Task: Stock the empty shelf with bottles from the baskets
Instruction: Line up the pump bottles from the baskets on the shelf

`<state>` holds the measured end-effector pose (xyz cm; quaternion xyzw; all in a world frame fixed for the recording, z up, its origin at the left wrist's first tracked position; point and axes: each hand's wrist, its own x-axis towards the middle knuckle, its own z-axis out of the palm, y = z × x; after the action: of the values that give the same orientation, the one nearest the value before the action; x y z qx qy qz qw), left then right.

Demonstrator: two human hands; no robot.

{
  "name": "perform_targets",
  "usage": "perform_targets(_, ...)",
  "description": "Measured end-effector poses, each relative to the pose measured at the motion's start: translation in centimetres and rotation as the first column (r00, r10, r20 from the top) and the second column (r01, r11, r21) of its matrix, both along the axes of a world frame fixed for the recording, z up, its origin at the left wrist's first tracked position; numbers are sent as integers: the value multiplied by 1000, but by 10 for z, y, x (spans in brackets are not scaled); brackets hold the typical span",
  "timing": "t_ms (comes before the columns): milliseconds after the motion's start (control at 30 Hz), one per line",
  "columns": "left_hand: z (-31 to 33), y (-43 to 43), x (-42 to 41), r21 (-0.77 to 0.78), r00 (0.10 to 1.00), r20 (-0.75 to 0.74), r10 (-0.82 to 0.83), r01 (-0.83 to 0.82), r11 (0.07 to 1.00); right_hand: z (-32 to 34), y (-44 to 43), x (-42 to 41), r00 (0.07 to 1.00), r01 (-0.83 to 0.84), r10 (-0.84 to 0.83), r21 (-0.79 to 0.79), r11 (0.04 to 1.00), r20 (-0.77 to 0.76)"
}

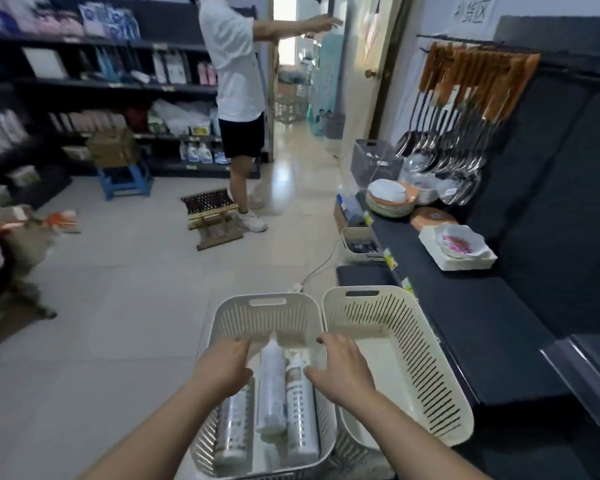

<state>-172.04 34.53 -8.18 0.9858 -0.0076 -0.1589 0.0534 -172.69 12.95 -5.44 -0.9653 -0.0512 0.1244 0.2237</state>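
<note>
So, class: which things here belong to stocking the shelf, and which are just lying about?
Job: three white plastic bottles; cream slatted basket holding them; empty cream slatted basket beside it; dark shelf, bare at the near end; left hand; right hand.
Lying about: stacked orange and white plates; hanging steel ladles; blue plastic stool.

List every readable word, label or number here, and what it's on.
"货区" on the white wall sign; the character before it is unclear.
Labels on the bottles: too blurred to read.
Shelf-edge tags: too small to read.
Packaging on the far shelves: blurred.
</note>
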Motion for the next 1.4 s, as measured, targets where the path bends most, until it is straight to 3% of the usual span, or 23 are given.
perform_targets(200, -44, 21, 8, -36, 993, -97, 64, -68, 997, -38, 37, 24, 992, 11, -14, -25, 1000, -127)
perform_targets(567, -118, 21, 40, -116, 956, -292, -27, -7, 993, -111, 53, 42, 927, 150, -152, -30, 988, -343)
perform_targets(833, -169, -6, 54, -261, 902, -425, 81, -207, 943, -180, 56, 54, 812, 327, -284, -5, 945, -509)
perform_targets(967, -199, -17, 66, -374, 837, -523, 164, -398, 837, -212, 57, 57, 679, 573, -394, 112, 812, -620)
perform_targets(1100, -218, -25, 78, -429, 675, -657, 335, -700, 570, -237, 64, 56, 505, 772, -546, 67, 632, -668)
perform_targets(1233, -233, -29, 89, -402, 471, -780, 412, -881, 247, -248, 72, 58, 575, 651, -608, -144, 745, -547)
perform_targets(1333, -242, -32, 94, -363, 472, -764, 441, -878, 310, -250, 77, 58, 602, 558, -586, -240, 795, -543)
perform_targets(1400, -246, -30, 96, -356, 443, -793, 417, -894, 273, -257, 78, 52, 608, 586, -594, -207, 784, -527)
